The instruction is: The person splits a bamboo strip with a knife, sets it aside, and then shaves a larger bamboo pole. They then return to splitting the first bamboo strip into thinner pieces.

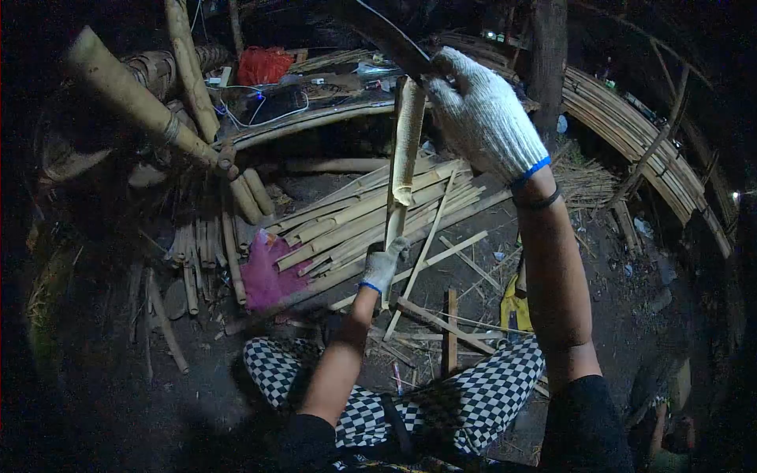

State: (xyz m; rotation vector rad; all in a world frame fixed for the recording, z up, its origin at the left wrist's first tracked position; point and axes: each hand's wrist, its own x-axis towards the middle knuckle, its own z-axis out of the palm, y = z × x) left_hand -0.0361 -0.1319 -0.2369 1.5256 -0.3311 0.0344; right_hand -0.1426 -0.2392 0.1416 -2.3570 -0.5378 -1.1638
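Observation:
My right hand (485, 114), in a white knit glove with a blue cuff, is raised and closed around the handle of a large dark blade (386, 35). The blade points up and left. Below it stands a split bamboo piece (406, 142), nearly upright, its pale hollow inside showing. My left hand (381, 266), also gloved, grips the lower part of this bamboo. The blade's handle end is close to the bamboo's top; whether they touch I cannot tell.
Split bamboo lengths (347, 225) lie behind my left hand, beside a pink cloth (268, 272). A wooden stake (450, 331) stands near my checkered trousers (493, 394). A yellow object (515, 307) lies right. Bamboo poles (185, 71) rise at left.

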